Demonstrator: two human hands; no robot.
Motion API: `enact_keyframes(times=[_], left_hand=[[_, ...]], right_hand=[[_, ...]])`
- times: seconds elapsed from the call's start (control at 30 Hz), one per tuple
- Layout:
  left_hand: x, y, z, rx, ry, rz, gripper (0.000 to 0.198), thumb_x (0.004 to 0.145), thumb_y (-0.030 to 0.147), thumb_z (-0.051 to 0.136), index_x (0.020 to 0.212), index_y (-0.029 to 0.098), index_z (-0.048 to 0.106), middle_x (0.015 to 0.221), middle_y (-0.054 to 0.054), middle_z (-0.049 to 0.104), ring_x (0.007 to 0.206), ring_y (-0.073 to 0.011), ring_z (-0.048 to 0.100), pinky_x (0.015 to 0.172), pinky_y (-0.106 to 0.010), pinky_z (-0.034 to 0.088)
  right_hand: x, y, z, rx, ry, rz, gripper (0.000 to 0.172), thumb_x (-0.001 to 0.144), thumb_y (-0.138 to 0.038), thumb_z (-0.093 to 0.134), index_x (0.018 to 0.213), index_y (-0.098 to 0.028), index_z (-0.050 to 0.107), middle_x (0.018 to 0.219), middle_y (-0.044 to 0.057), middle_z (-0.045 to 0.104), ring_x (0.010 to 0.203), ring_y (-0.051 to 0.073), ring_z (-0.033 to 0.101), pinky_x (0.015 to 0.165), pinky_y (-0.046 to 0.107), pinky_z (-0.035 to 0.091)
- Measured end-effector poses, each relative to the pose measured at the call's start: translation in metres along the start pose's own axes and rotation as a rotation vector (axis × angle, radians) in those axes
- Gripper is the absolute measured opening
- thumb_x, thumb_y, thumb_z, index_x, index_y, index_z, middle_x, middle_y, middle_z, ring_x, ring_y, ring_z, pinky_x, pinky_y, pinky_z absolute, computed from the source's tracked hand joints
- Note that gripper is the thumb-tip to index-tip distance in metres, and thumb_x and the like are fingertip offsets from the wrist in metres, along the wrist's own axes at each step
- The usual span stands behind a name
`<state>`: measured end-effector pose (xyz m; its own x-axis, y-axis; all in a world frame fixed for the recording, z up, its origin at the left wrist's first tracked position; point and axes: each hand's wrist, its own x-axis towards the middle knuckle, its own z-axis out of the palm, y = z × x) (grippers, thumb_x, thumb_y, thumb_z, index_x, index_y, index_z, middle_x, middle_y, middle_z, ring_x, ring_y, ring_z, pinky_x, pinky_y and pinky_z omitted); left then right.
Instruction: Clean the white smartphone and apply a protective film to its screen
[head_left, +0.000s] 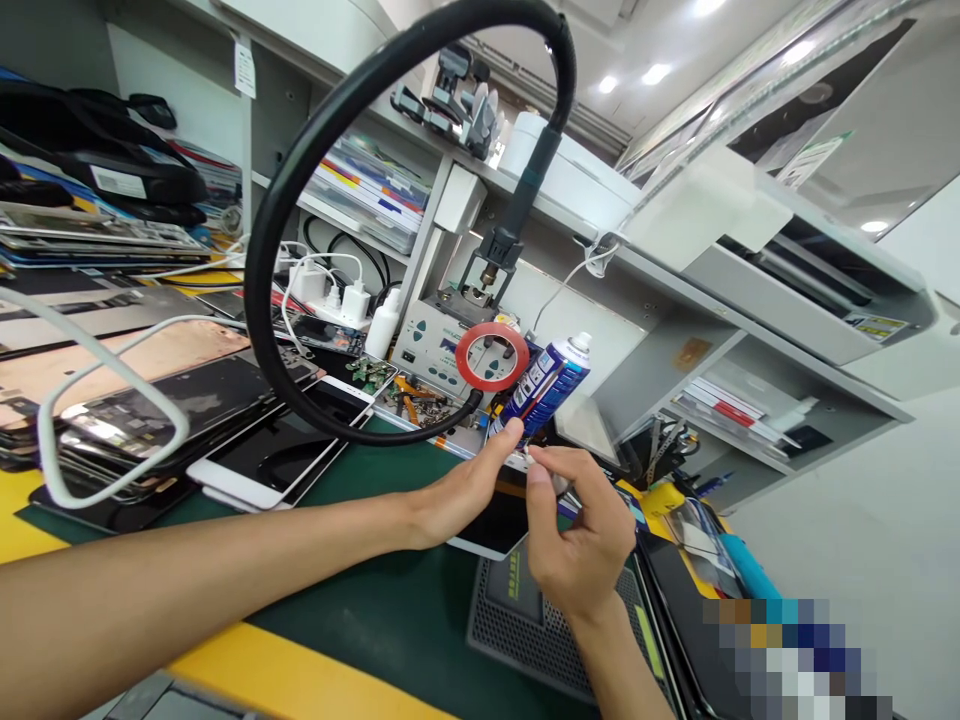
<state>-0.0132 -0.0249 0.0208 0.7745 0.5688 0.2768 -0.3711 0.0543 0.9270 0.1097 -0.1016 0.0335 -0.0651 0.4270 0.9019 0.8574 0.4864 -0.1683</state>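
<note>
My left hand (469,490) reaches in from the left and holds the edge of a white-framed phone (491,525) that lies on the green mat (375,600). My right hand (581,535) is pinched, thumb against forefinger, right at the phone's upper edge; what it pinches is too small to make out. A blue spray can (547,385) leans just behind both hands. A red tape roll (491,357) stands in front of the rework station (439,345).
A thick black hose (300,160) loops overhead from the station. Several phones and screens (150,390) are stacked at the left, with white cables. A black perforated pad (540,620) lies under my right wrist. Shelves with papers stand behind.
</note>
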Motion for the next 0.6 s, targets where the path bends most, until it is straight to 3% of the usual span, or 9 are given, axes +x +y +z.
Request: enact_keyframes(times=[0.27,0.5,0.6], left_hand=[[0.003,-0.003,-0.001,-0.056,-0.018,0.005,0.069,0.099,0.064,0.027,0.147,0.018,0.046,0.148,-0.002,0.050,0.145,-0.0250,0.034,0.122,-0.037,0.023],[0.001,0.000,-0.001,-0.019,0.006,0.018,0.065,0.100,0.061,0.029,0.150,0.020,0.042,0.156,0.001,0.039,0.147,-0.0237,0.029,0.124,-0.035,0.016],[-0.001,0.001,-0.002,0.034,-0.019,-0.027,0.069,0.099,0.065,0.025,0.148,0.021,0.044,0.154,0.000,0.042,0.145,-0.0257,0.033,0.123,-0.038,0.019]], right_hand=[[-0.003,0.008,-0.005,-0.005,0.022,0.044,0.015,0.085,-0.011,0.058,0.095,-0.019,0.066,0.090,0.008,0.070,0.078,0.022,0.072,0.068,0.037,0.061],[-0.003,0.000,0.001,0.025,0.006,0.010,0.028,0.081,-0.003,0.062,0.102,-0.020,0.068,0.092,0.006,0.071,0.085,0.020,0.068,0.074,0.035,0.057],[-0.002,-0.005,0.005,0.065,-0.017,-0.018,0.034,0.079,0.000,0.062,0.107,-0.019,0.068,0.095,0.007,0.071,0.089,0.020,0.068,0.076,0.035,0.056]])
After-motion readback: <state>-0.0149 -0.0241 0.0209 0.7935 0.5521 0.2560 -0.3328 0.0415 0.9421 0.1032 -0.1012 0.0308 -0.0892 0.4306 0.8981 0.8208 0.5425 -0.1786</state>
